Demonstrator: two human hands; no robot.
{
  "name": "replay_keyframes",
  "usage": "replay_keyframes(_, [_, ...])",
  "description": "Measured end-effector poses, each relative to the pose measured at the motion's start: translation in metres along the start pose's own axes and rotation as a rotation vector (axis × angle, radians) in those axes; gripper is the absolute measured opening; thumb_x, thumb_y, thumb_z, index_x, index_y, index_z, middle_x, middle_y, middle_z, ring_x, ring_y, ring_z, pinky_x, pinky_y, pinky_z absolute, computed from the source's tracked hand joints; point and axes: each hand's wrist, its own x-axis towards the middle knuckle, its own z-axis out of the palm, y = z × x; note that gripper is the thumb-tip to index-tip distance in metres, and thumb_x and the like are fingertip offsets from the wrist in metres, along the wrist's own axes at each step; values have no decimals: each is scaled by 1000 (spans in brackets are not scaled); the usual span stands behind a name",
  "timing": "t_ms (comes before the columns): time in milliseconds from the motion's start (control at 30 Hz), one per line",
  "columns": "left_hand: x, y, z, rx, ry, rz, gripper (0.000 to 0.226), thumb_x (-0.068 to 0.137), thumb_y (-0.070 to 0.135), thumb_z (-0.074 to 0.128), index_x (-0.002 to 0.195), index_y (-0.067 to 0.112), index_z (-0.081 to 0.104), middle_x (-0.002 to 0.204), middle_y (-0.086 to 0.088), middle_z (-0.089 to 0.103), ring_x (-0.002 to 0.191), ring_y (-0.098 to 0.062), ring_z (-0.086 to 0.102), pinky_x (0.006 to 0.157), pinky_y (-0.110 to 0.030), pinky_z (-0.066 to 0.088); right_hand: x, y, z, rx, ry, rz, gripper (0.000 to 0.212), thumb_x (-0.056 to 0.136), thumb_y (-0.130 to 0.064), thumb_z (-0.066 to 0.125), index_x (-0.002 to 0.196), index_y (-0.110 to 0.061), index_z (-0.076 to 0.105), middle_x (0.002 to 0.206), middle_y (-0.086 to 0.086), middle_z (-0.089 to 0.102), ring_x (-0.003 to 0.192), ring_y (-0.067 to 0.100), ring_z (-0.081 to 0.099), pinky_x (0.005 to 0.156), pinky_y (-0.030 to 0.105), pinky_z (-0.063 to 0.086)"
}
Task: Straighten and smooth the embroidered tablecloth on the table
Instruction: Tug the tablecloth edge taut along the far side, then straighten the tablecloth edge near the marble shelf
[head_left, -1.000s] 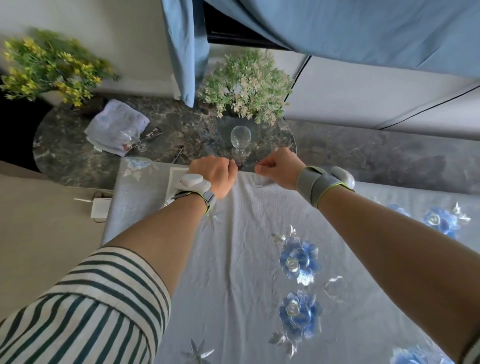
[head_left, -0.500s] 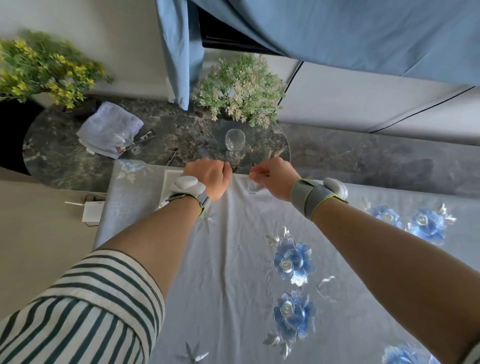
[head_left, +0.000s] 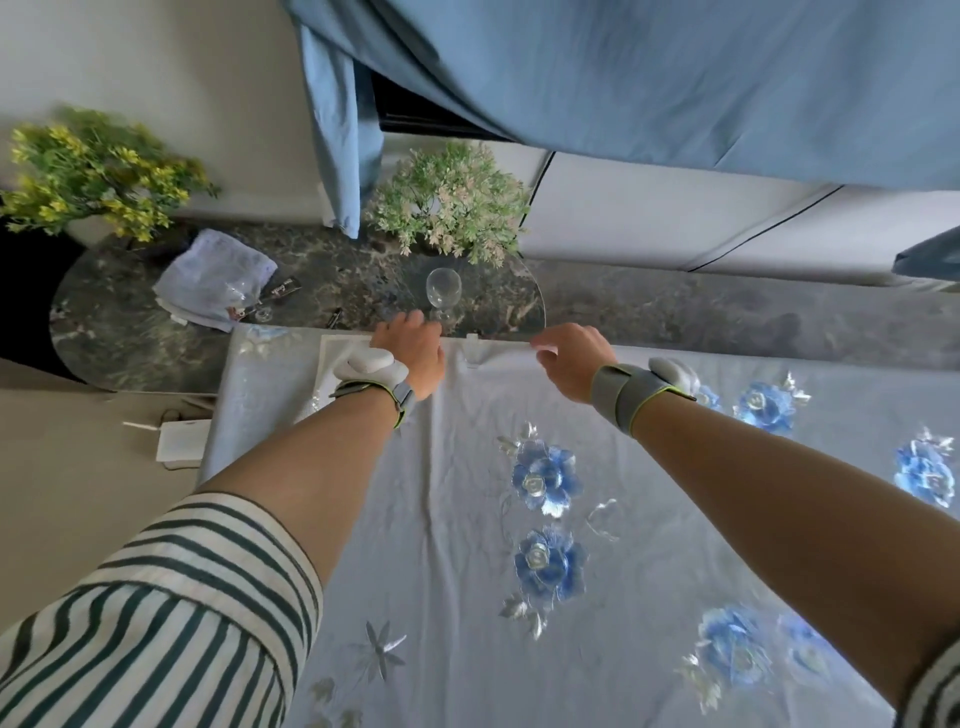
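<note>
Marble-top side table past tablecloth far edge. Left hand, right hand now spread apart, unclenched, resting on hem. Edge pulled flatter.

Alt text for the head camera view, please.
Both hands, left hand and right hand, reach to the far edge of a pale embroidered tablecloth with blue flowers. Just beyond stands a wine glass on a dark marble table.

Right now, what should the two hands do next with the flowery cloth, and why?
Probably slide the left hand and right hand apart along the far edge of the pale blue embroidered tablecloth, pressing flat. Creases run down its middle, and a clear wine glass stands just beyond that edge.
</note>
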Motion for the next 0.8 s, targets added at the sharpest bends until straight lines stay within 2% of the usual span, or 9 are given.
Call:
replay_keyframes(200, [-37, 61, -37, -112, 40, 19, 27, 94, 16, 41, 107, 9, 63, 114, -11, 57, 103, -33, 56, 76, -35, 42, -55, 42, -39, 26, -27, 95, 23, 84, -28, 63, 104, -24, 74, 115, 5, 70, 112, 28, 61, 99, 37, 48])
replay_keyframes(333, [-64, 106, -43, -165, 33, 43, 25, 92, 17, 43, 102, 13, 66, 108, -9, 65, 100, -31, 61, 73, -31, 41, -98, 75, -51, 34, -25, 147, 20, 81, -36, 66, 98, -30, 74, 111, 3, 70, 107, 27, 63, 97, 39, 49])
replay_keyframes(600, [-127, 181, -38, -142, -115, 137, 23, 90, 18, 45, 102, 15, 64, 109, -7, 65, 98, -31, 61, 73, -30, 40, -184, 151, -50, 8, -80, 188, 32, 89, -32, 62, 116, -16, 70, 125, 8, 65, 118, 31, 57, 104, 37, 43])
replay_keyframes(800, [-183, 239, -17, -134, -112, 150, 22, 91, 18, 46, 101, 12, 65, 114, -9, 64, 106, -31, 60, 73, -30, 40, -230, 212, -27, 19, -88, 249, 23, 79, -35, 70, 101, -27, 73, 111, 5, 69, 105, 28, 63, 95, 34, 50])
